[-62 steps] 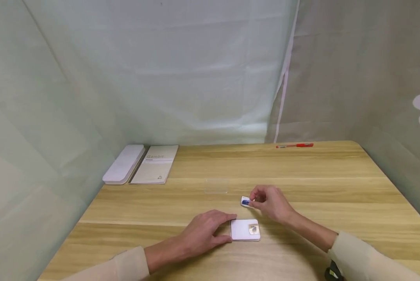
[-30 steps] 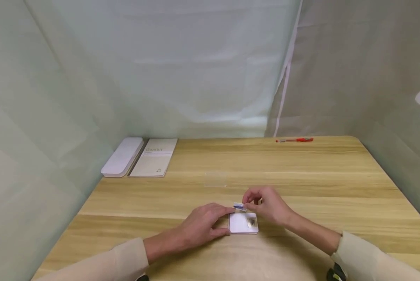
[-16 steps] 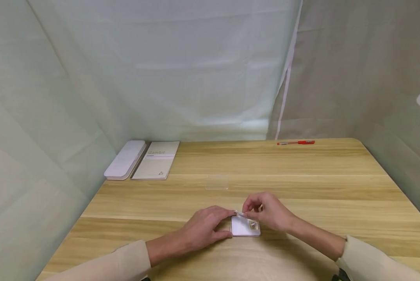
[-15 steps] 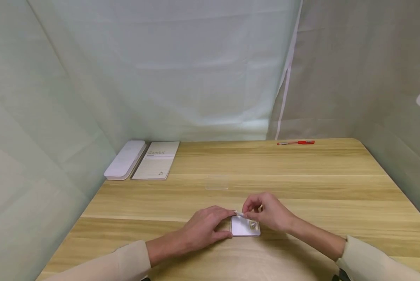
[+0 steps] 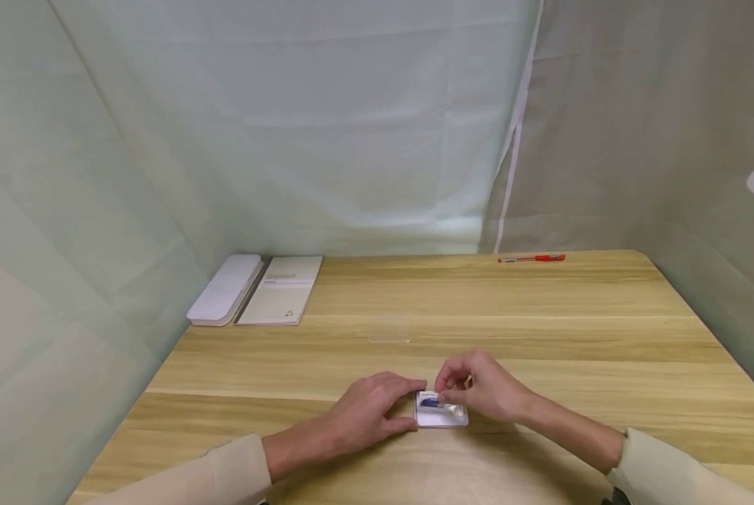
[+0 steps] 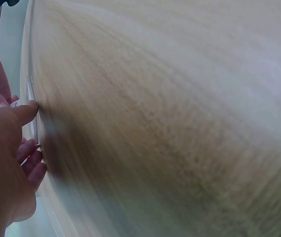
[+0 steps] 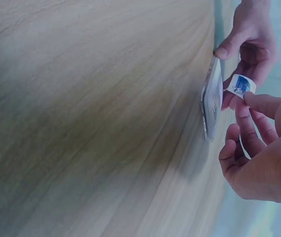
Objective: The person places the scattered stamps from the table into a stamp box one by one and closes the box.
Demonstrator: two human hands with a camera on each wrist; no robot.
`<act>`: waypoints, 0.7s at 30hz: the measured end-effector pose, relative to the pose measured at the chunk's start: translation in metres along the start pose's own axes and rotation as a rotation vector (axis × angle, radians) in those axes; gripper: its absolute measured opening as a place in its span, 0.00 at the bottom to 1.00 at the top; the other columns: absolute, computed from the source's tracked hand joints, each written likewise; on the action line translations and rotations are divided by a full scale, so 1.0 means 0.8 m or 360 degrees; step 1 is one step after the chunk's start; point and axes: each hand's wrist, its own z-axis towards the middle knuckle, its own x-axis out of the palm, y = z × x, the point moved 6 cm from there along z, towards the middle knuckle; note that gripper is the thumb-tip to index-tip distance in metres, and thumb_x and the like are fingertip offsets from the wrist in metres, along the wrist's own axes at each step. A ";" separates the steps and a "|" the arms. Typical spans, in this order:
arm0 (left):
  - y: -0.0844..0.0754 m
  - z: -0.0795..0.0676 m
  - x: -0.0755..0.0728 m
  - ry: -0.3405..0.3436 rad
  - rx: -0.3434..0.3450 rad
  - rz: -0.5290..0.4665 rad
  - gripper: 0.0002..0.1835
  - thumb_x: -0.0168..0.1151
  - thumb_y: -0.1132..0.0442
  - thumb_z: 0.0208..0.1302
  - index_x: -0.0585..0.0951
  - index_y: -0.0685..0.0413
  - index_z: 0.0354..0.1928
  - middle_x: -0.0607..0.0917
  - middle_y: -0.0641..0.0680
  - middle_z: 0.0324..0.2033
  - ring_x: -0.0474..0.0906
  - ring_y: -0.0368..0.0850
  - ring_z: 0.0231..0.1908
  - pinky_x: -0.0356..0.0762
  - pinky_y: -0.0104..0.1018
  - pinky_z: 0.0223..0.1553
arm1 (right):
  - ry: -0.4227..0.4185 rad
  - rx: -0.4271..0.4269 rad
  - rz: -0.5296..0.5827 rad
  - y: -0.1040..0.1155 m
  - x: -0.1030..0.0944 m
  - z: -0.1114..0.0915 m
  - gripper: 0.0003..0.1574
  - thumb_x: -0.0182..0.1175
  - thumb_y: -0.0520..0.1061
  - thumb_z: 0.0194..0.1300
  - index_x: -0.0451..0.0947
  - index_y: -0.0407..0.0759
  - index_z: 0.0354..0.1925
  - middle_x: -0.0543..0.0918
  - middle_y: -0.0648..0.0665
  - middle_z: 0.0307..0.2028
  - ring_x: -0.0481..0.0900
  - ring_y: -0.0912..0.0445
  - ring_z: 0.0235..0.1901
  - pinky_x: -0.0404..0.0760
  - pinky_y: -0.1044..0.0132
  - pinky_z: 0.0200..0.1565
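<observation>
A thin white rectangular plate with rounded corners and a clear rim (image 5: 440,421) lies on the table in the head view. My left hand (image 5: 367,414) holds it at its left end, index finger at the far corner and thumb at the near one. A small shiny gold sticker (image 5: 456,410) sits on its right part. Between thumb and fingertips my right hand (image 5: 487,389) pinches a small white sticker with a blue picture (image 7: 241,86). In the right wrist view this sticker is slightly curled and stands just off the plate. Right fingers partly cover its right end in the head view.
A clear rectangular sheet (image 5: 389,330) lies on the wooden table (image 5: 572,330) beyond the hands. At the back left are a white flat case (image 5: 226,287) and a notebook (image 5: 282,291). A red pen (image 5: 532,258) lies near the far edge.
The right hand has brought the blue-picture sticker left and nearer, from the bare table to over the plate's far half. The left hand keeps its hold on the plate.
</observation>
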 end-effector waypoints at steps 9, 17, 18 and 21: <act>-0.001 -0.004 0.001 0.0001 -0.0020 0.0010 0.32 0.76 0.49 0.67 0.80 0.53 0.69 0.87 0.50 0.59 0.83 0.44 0.59 0.81 0.42 0.62 | 0.0059 0.0079 0.0004 -0.005 0.014 0.002 0.07 0.72 0.33 0.66 0.85 0.42 0.35 0.86 0.52 0.30 0.80 0.60 0.32 0.78 0.69 0.37; 0.006 -0.003 -0.008 -0.0005 -0.0025 0.0010 0.32 0.76 0.50 0.66 0.80 0.52 0.69 0.87 0.51 0.59 0.83 0.46 0.60 0.82 0.45 0.62 | -0.0056 0.0059 -0.0213 -0.007 0.012 0.010 0.07 0.73 0.33 0.65 0.87 0.44 0.34 0.84 0.55 0.30 0.75 0.61 0.30 0.74 0.70 0.33; 0.006 -0.002 -0.007 -0.0002 -0.0021 0.0006 0.32 0.76 0.50 0.66 0.80 0.52 0.69 0.87 0.51 0.59 0.82 0.46 0.60 0.82 0.44 0.62 | -0.0072 0.0063 -0.0231 -0.009 0.012 0.009 0.07 0.73 0.33 0.64 0.87 0.44 0.34 0.84 0.56 0.29 0.74 0.61 0.29 0.73 0.70 0.32; 0.004 -0.001 -0.001 0.0019 -0.0010 -0.0001 0.33 0.75 0.49 0.67 0.79 0.52 0.70 0.87 0.52 0.60 0.82 0.45 0.60 0.81 0.44 0.63 | -0.0100 0.0085 -0.0259 -0.013 0.012 0.004 0.06 0.73 0.33 0.63 0.88 0.42 0.33 0.82 0.56 0.26 0.72 0.62 0.26 0.70 0.71 0.28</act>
